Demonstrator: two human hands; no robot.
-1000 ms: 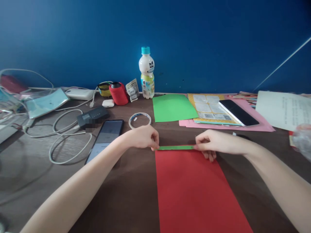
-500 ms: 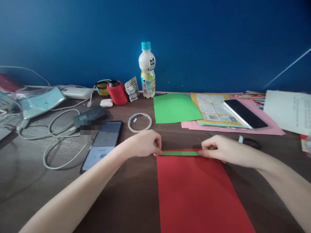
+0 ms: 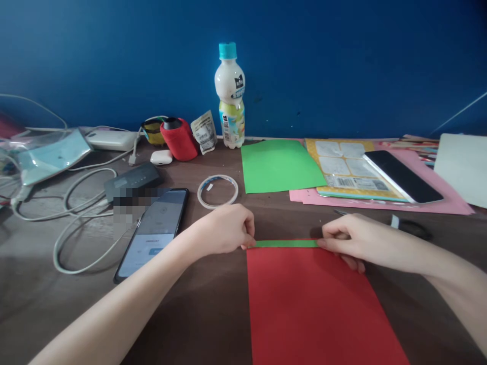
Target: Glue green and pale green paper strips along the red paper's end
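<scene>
A narrow green paper strip point(image 3: 286, 244) lies along the far edge of a red paper sheet point(image 3: 315, 309) on the dark wooden table point(image 3: 213, 314). My left hand point(image 3: 226, 228) pinches the strip's left end with closed fingers. My right hand point(image 3: 352, 237) pinches its right end, fingers pressed onto the red sheet's corner. Just beyond my left hand sits a roll of clear tape point(image 3: 217, 191).
A green sheet point(image 3: 279, 166), pink paper point(image 3: 449, 203), a yellow sticker sheet point(image 3: 342, 170) and a dark phone point(image 3: 402, 176) lie behind. Scissors point(image 3: 409, 225) rest past my right hand. Left: a lit phone point(image 3: 154, 231), cables point(image 3: 72, 238), a black box point(image 3: 131, 180), a red cup point(image 3: 178, 139). A bottle point(image 3: 230, 96) stands by the blue wall.
Both hands keep pinching the strip against the red sheet's far edge. The camera has tilted, so everything sits slightly lower and closer in view.
</scene>
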